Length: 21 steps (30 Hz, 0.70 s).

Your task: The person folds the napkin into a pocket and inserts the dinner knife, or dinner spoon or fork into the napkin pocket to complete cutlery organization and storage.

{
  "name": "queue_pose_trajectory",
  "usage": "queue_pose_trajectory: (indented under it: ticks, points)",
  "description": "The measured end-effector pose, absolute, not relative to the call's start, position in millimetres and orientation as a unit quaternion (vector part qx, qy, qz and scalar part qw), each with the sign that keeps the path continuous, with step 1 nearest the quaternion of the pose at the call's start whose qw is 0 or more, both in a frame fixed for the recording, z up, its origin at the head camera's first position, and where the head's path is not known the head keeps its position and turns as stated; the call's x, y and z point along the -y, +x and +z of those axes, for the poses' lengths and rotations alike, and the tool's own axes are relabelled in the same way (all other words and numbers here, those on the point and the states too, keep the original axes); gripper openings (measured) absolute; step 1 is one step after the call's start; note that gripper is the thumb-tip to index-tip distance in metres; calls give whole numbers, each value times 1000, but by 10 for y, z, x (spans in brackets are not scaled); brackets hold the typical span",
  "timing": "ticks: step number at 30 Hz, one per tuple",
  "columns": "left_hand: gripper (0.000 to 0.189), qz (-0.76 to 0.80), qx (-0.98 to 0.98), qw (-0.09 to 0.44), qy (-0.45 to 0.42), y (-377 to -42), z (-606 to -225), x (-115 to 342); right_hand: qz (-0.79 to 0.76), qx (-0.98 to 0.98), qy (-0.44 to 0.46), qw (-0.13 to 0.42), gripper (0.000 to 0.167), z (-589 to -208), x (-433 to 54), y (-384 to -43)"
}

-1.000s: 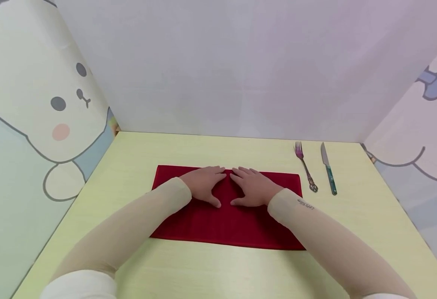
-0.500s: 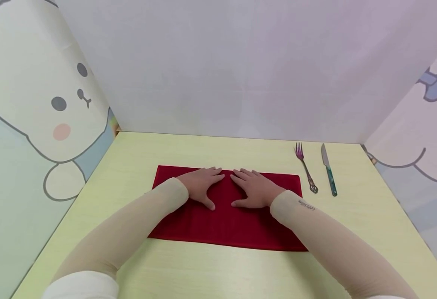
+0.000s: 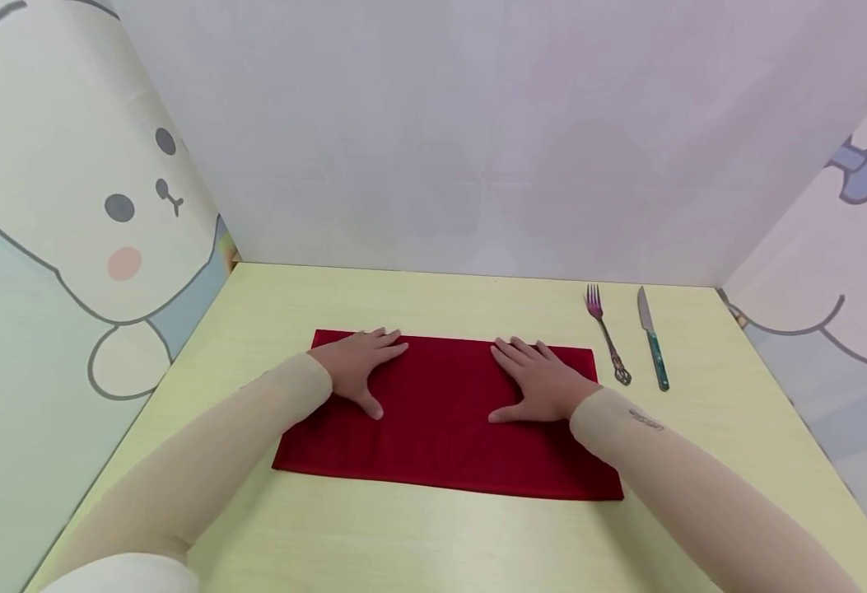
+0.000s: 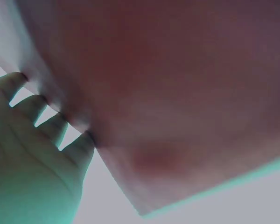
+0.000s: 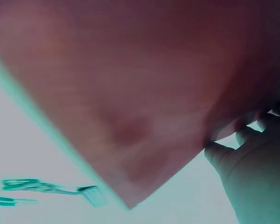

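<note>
A rectangular dark red cloth (image 3: 440,412) lies flat on the pale table, its long sides running left to right. My left hand (image 3: 359,366) rests on its left part, fingers spread and reaching the far edge, thumb out toward the middle. On the right part, my right hand (image 3: 540,383) lies the same way, palm down, with a wide stretch of cloth between the two. The left wrist view has the fingertips of the left hand (image 4: 32,154) right at the cloth's edge. Fingertips of the right hand (image 5: 256,172) meet the edge likewise in the right wrist view.
Right of the cloth lie a fork (image 3: 608,333) with reddish tines and a knife (image 3: 652,338) with a green handle, side by side. A pale wall (image 3: 463,148) stands behind the table (image 3: 418,543); cartoon-printed panels flank it.
Both hands have slid apart along the cloth, the left to the left and the right to the right. The cloth's near corners have spread slightly outward. Fork and knife stay put.
</note>
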<state>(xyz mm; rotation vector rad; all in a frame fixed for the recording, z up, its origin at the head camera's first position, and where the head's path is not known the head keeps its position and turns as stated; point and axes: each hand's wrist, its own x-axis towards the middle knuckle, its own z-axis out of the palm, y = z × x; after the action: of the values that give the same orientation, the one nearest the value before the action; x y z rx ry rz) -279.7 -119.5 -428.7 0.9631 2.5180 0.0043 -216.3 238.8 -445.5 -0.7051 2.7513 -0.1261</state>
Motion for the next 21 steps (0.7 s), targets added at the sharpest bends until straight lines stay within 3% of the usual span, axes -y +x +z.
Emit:
queue_pose_trajectory:
  ticks: [11,21]
  points:
    - [128,40,-924,238,296,-2902,-4335,1830,-58,-971,-192,133,123,-4458,-2785,-2002]
    - [132,56,-925,245,285,-2922,-4350,1951,-75,-973,-183,119,122,-4536,-2979,-1970]
